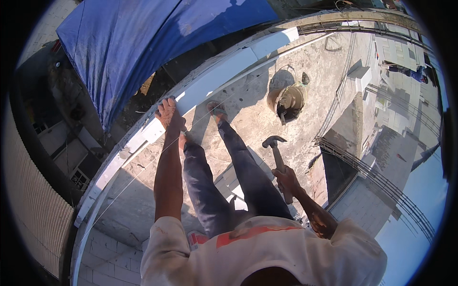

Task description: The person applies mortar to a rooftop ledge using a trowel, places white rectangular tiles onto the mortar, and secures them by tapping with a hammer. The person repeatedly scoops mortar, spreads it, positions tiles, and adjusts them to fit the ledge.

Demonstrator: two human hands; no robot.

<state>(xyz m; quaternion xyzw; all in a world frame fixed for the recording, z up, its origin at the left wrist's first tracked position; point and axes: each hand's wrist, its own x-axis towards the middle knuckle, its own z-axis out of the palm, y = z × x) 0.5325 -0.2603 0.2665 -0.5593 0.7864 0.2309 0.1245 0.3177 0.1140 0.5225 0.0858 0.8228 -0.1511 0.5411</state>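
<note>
My left hand (168, 114) rests flat on top of a white block (217, 78) in the low row of white blocks along the roof's edge. My right hand (286, 180) grips the wooden handle of a hammer (275, 148), whose dark metal head points away from me above the concrete slab. My legs in dark trousers stand between both hands, feet close to the block row. A thin string line (143, 169) runs along the row of blocks.
A round pan (287, 99) with a trowel and mortar sits on the concrete slab (248, 119) beyond my feet. A blue tarpaulin (143, 43) hangs past the edge. Loose white blocks (361, 76) and steel bars (343, 159) lie to the right by an opening.
</note>
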